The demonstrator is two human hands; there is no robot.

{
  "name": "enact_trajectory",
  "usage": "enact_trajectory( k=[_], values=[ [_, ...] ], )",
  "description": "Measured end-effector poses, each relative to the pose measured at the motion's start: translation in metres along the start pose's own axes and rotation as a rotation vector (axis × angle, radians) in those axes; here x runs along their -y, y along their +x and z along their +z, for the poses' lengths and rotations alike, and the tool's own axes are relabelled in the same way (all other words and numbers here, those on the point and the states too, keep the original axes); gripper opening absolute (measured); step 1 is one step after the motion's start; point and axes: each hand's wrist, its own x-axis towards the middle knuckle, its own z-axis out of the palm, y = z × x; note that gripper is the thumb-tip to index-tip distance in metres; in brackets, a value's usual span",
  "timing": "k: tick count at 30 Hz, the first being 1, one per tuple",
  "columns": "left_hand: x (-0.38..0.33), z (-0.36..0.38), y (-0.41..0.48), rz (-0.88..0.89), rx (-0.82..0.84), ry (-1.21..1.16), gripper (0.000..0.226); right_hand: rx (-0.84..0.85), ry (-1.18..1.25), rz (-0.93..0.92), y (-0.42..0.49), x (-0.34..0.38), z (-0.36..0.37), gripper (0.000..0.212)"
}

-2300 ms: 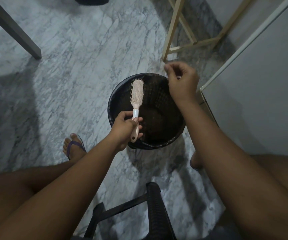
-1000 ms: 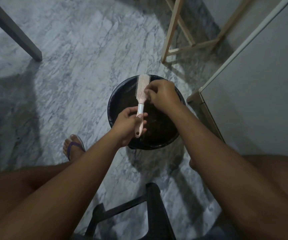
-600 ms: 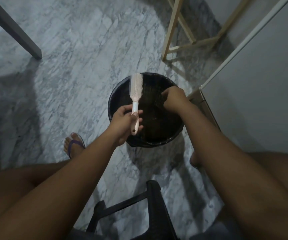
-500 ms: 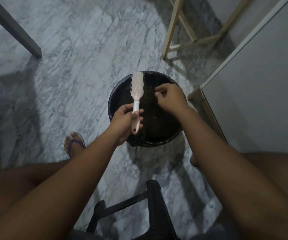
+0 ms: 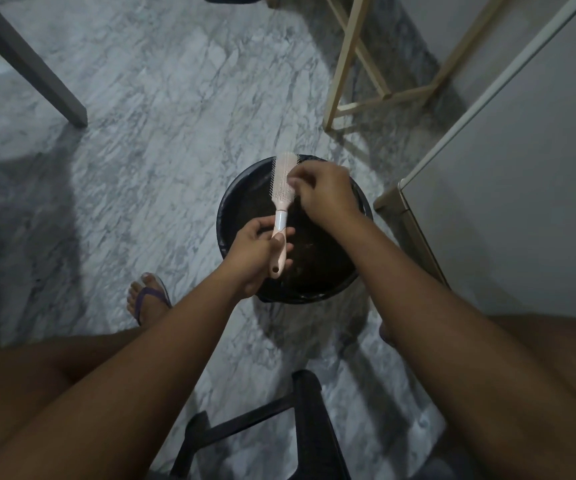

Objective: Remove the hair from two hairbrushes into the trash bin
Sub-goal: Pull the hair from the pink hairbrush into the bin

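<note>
Finding: the hairbrush [image 5: 283, 181] is held over the trash bin [image 5: 220, 216], its head above the far rim. Left hand [image 5: 257, 252] fingers are wrapped round the handle. Right hand [image 5: 326, 192] fingers are pinched narrow at the bristles; no hair can be made out. Recommendation: draw strands off along the bristles and release them only above the bin's mouth.

The grey marble floor [image 5: 141, 98] carries the black trash bin [image 5: 241, 199], a wooden frame [image 5: 344, 64] and a grey leg [image 5: 35, 71]
</note>
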Motion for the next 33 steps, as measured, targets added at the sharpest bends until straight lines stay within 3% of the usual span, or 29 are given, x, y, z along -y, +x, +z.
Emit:
enact_trajectory(
  k=[3,6,10,13,16,18,20,23,28,33],
  values=[
    [0.000,-0.004,0.000,-0.011,-0.012,-0.002,0.032,-0.177,0.203,0.047,0.008,-0.004,-0.018,0.012],
    [0.000,-0.008,0.000,-0.008,-0.017,-0.006,0.032,-0.215,0.254,0.147,0.014,-0.020,-0.028,0.013],
    [-0.003,-0.007,-0.001,0.005,-0.006,-0.013,0.033,0.035,-0.031,0.318,0.012,-0.051,-0.017,0.029],
    [-0.005,-0.006,-0.003,0.003,0.018,-0.015,0.033,0.164,-0.153,0.315,0.002,-0.051,-0.010,0.045],
    [-0.005,-0.004,-0.004,0.000,0.037,-0.009,0.033,0.090,0.209,0.330,-0.002,-0.034,-0.006,0.038],
    [-0.005,-0.003,-0.005,-0.005,0.049,-0.001,0.031,0.096,0.473,0.369,-0.002,-0.021,-0.005,0.052],
    [-0.004,-0.003,-0.006,-0.016,0.066,0.017,0.029,0.090,0.481,0.317,0.000,-0.015,-0.006,0.056],
    [-0.001,-0.004,-0.006,-0.024,0.069,0.047,0.026,0.027,0.295,0.277,0.007,-0.016,-0.007,0.048],
    [0.005,-0.006,-0.005,-0.038,0.036,0.024,0.029,0.044,0.127,0.188,0.014,-0.010,-0.010,0.011],
    [0.005,-0.011,-0.004,-0.035,0.023,-0.010,0.031,-0.174,0.208,0.230,0.027,-0.017,-0.028,0.013]
  ],
)
